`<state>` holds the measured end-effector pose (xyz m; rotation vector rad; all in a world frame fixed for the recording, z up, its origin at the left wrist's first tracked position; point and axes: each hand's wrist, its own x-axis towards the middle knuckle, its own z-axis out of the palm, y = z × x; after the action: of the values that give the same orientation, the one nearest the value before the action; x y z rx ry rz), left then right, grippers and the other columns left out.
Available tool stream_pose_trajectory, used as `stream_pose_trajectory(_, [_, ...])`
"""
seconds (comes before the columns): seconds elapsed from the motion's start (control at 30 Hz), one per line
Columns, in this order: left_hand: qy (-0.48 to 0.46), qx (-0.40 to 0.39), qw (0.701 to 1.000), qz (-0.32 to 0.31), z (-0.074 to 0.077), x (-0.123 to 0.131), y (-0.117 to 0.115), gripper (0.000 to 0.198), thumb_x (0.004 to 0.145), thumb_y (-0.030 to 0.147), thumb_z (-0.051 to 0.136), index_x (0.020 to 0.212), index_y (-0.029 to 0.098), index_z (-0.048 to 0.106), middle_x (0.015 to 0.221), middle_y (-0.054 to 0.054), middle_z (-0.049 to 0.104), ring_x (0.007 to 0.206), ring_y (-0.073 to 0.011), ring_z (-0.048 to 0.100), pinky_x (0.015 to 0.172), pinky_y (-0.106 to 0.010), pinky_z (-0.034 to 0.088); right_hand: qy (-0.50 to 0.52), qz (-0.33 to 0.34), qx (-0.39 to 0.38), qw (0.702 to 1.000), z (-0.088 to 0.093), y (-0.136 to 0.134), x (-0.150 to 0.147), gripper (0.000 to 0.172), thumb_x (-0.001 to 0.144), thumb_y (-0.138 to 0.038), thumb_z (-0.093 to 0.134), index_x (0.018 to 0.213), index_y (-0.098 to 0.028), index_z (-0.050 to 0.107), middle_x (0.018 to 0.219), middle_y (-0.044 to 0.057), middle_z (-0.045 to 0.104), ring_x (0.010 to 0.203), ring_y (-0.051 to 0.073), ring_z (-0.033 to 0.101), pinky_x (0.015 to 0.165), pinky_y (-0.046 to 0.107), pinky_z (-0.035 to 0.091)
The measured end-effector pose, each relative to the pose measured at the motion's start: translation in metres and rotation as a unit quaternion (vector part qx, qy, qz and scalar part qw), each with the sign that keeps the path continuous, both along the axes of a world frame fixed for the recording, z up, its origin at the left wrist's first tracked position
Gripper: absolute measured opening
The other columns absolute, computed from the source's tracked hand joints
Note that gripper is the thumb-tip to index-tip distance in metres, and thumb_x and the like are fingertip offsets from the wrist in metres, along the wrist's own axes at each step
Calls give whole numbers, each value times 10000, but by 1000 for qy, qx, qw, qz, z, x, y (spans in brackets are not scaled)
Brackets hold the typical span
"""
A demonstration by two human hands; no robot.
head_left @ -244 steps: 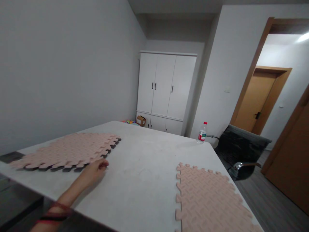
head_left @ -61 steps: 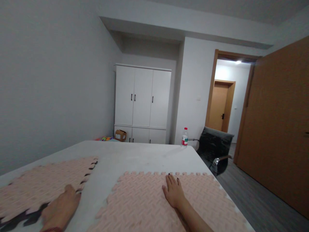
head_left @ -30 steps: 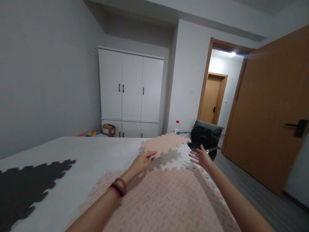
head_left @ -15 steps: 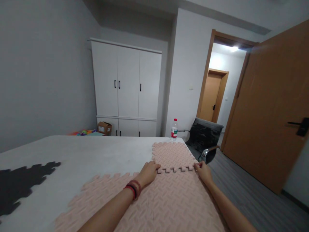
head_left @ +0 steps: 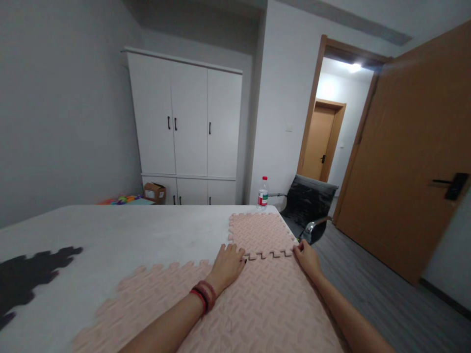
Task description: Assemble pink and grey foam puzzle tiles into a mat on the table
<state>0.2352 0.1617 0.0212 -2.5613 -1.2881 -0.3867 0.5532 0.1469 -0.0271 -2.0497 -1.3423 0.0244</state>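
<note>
A pink foam mat tile with toothed edges lies at the far right of the table, meeting a nearer pink foam mat along a zigzag seam. Thin dark gaps still show in parts of that seam. At its left end my left hand lies flat, palm down, with fingers stretched over the mat's edge; a reddish band circles the wrist. My right hand pinches the tiles at the seam's right end, by the table edge. Its fingertips are partly hidden.
A dark foam tile lies on the white table at left. A bottle with a red cap stands at the far corner. Beyond the right edge is a black chair. Behind stand a white cabinet and a cardboard box.
The dark gaps along the seam have narrowed. My left hand has flattened onto the mat with its fingers extended, while my right hand stays at the seam's right end. The view has shifted slightly.
</note>
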Motion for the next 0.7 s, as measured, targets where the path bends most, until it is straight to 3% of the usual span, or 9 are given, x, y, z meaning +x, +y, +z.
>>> stream_pose_trajectory(0.3, [31,39,999,10,-7,9,-6,278,895,276,398,1049,149,591,980,-137,603,967,-266,515,900,-460,287,-22,5,-7,1000,6,-4,-3,179,820,-368,420,732,-221,471,681,10,591,657,151,543,603,247,314])
stream_pose_trajectory(0.5, [72,44,996,-33,-12,13,-5,271,898,181,377,915,125,642,892,-139,597,891,-255,531,791,-403,360,-50,2,-23,999,9,-6,-6,186,850,-363,402,767,-219,485,727,19,604,679,152,551,600,251,306])
stream_pose_trajectory(0.7, [90,27,995,-46,-16,12,-2,236,853,78,408,912,108,634,851,-133,613,834,-225,563,734,-357,397,-80,-4,-49,996,13,-7,-12,212,873,-363,376,831,-207,513,820,41,608,720,154,564,616,254,336])
